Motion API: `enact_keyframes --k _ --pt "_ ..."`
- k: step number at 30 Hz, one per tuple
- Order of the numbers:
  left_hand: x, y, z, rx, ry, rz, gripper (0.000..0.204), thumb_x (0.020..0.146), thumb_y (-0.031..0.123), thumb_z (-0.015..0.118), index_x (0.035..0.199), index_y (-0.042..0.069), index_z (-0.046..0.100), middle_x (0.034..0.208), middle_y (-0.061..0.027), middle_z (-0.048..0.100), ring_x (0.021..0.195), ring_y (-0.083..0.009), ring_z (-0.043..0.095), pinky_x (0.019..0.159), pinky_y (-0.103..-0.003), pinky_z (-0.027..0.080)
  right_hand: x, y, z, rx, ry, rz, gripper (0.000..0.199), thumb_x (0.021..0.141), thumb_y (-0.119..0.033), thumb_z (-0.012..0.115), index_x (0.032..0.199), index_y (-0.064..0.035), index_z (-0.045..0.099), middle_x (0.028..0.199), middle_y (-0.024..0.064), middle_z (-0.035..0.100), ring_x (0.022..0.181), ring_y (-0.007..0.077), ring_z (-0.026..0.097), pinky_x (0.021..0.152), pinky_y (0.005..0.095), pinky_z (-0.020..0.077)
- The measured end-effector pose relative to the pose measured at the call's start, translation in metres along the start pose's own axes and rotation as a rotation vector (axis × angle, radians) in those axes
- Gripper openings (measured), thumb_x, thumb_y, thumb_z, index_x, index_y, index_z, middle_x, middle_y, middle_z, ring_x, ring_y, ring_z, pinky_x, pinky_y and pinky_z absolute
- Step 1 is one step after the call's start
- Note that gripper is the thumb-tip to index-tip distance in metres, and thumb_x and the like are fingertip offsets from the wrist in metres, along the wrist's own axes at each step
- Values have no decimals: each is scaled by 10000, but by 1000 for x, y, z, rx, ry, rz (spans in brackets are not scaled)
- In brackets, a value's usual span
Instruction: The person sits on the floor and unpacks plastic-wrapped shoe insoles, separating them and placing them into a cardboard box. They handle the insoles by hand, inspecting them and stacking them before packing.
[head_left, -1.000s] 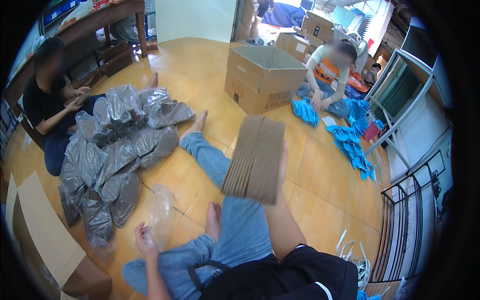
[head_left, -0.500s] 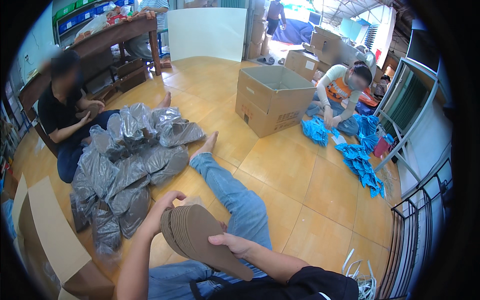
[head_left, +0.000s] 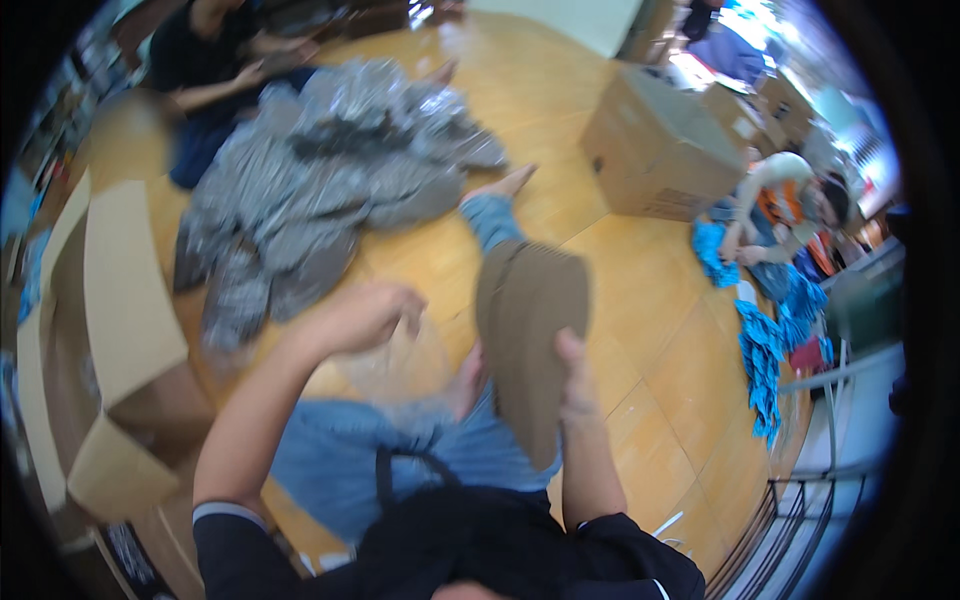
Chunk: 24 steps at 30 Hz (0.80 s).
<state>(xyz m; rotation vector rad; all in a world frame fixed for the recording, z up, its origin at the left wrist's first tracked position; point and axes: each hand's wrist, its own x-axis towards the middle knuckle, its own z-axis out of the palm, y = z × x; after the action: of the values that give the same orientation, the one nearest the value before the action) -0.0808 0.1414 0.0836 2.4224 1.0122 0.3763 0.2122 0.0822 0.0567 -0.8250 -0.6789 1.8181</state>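
My right hand (head_left: 577,378) grips a thick stack of brown shoe insoles (head_left: 532,325), held upright with the wide end at the top. The thumb presses on the front face, and the other fingers are hidden behind. To the left, my left hand (head_left: 375,312) is closed, pinching a clear plastic bag (head_left: 395,372) that hangs down over my lap. The bag is blurred, and its opening cannot be made out. Beyond my legs lies a heap of brown insoles in clear plastic bags (head_left: 340,190).
An open cardboard box (head_left: 130,290) stands close on my left. Across the heap a co-worker (head_left: 200,60) sits on the floor. At the right are a large carton (head_left: 660,145), another seated co-worker (head_left: 780,200), blue bundles (head_left: 760,350) and a black metal rack (head_left: 800,520).
My left hand has come away from the insoles, holding the bag beside them. The stack has swung upright and to the right in my right hand. The whole view has tilted.
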Motion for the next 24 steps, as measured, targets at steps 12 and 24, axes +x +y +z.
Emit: enact_keyframes --k 12,24 --pt "6 -3 22 -163 100 -196 542 803 -50 455 1344 -29 449 1386 -212 455 1298 -341 424 1085 -373 349 -47 -6 21 155 26 95 661 780 -366 707 1278 11 491 1186 156 593 1050 263 595 849 378 517" --pt "16 37 70 8 149 -33 706 757 109 662 1401 32 383 1480 -119 369 1155 -287 560 878 -402 505 -16 30 -6 -561 1 301 549 898 -320 613 1299 17 446 1106 117 583 959 165 590 776 299 507"
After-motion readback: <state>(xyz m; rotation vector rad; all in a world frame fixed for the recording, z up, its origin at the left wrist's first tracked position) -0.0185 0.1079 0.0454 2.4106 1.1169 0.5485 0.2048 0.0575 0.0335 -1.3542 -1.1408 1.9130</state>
